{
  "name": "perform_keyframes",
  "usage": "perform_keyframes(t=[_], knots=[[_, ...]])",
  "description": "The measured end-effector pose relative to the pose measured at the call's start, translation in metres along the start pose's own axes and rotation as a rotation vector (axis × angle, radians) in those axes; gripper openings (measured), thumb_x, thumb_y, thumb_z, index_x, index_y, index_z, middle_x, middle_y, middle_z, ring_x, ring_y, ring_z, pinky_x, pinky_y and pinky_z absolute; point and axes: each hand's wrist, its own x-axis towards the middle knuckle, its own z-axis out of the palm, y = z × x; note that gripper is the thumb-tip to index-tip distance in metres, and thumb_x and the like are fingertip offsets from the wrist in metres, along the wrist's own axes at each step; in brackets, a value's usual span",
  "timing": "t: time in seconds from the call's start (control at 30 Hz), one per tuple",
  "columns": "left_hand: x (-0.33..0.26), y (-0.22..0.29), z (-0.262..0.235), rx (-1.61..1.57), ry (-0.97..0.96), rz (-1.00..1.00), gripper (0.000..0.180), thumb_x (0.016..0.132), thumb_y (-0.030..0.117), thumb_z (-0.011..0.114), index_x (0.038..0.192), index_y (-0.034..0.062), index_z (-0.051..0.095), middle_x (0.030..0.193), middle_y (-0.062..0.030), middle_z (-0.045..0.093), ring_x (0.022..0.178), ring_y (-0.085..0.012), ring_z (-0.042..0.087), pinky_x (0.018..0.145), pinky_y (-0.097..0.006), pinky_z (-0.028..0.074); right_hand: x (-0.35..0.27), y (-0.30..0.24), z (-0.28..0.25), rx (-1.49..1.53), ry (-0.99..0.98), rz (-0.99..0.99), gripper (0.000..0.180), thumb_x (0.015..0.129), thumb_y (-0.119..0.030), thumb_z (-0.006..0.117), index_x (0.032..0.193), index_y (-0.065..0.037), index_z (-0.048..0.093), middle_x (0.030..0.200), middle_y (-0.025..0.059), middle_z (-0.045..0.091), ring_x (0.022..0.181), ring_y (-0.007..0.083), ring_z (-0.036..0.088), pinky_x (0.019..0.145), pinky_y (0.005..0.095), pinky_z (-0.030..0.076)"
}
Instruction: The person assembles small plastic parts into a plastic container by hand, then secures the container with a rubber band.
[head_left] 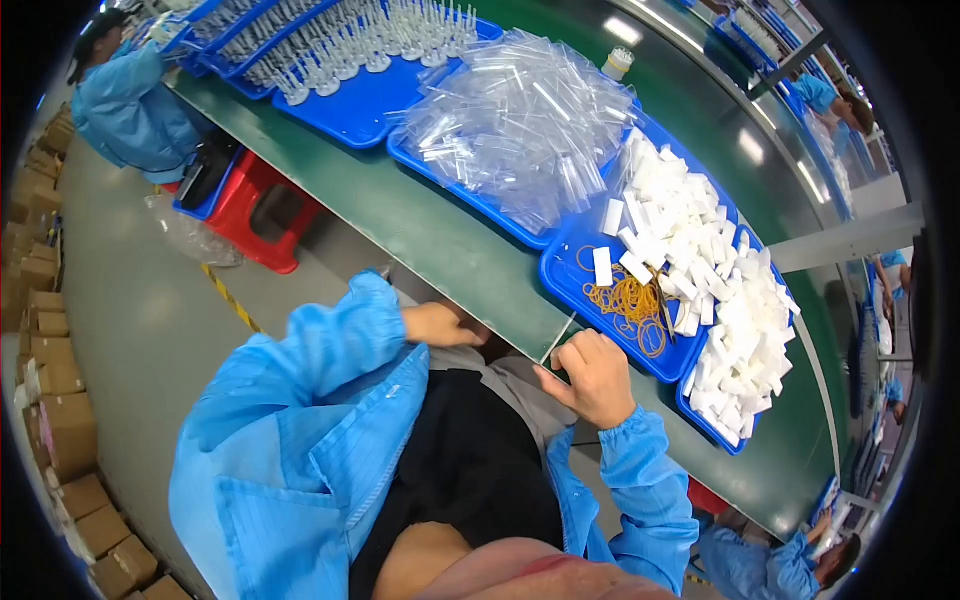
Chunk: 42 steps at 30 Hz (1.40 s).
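My right hand [592, 378] is at the near edge of the green table [450, 235], its fingers curled in and its thumb pointing to the edge. A thin pale strip [558, 338] lies at the table edge by those fingers; whether they grip it is unclear. Lower and to the left, my left hand [440, 325] is beside the table edge above my lap, its fingertips hidden. Nearest my right hand is a blue tray [562, 262] with yellow rubber bands [630, 303], a dark slim tool [664, 308] and white blocks [680, 220].
A blue tray [410, 152] carries a heap of clear plastic tubes [520, 120]. Clear stemmed parts [370, 50] stand in blue trays at far left. More white blocks [745, 340] fill a tray at right. A red stool [262, 215] and a co-worker [130, 105] are at left.
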Motion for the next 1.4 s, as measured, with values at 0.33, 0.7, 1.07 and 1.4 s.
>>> perform_keyframes(t=[0.33,0.7,1.07,1.4], knots=[[-0.085,0.098,-0.224,0.958,1.068,0.007,0.014,0.097,0.015,0.061,0.104,0.0037,0.066,0.089,-0.0094,0.068,0.076,-0.0202,0.065,0.069,-0.032,0.053,-0.012,-0.005,-0.003,0.06,0.047,0.05,0.03,0.07,-0.017,0.082,0.075,-0.01,0.054,0.073,0.0068,0.048,0.068,0.0265,0.053,0.06,0.0387,0.04],[-0.065,0.031,-0.324,1.54,1.055,-0.321,0.035,0.088,0.008,0.062,0.122,0.0136,0.058,0.117,-0.0153,0.058,0.097,-0.0405,0.063,0.08,-0.049,0.053,-0.015,-0.001,-0.005,0.005,-0.006,0.046,0.025,0.085,-0.029,0.072,0.085,-0.011,0.055,0.08,0.0039,0.049,0.076,0.0194,0.054,0.069,0.0328,0.043],[-0.069,0.11,-0.201,0.827,1.364,0.208,0.023,0.091,0.0,0.069,0.113,0.002,0.064,0.108,-0.0076,0.065,0.094,-0.0141,0.063,0.084,-0.026,0.05,-0.018,0.029,-0.072,-0.197,0.374,0.3,0.014,0.079,-0.008,0.075,0.091,-0.007,0.067,0.086,0.0072,0.067,0.072,0.0226,0.062,0.059,0.0341,0.048],[0.081,0.149,-0.013,0.322,0.57,0.712,0.032,0.075,-0.011,0.071,0.102,0.0034,0.063,0.102,-0.0127,0.067,0.095,-0.0264,0.067,0.081,-0.035,0.053,0.033,0.066,-0.051,-0.631,0.04,0.291,0.02,0.074,-0.009,0.07,0.093,-0.007,0.065,0.087,0.0049,0.066,0.088,0.0215,0.063,0.082,0.0337,0.046]])
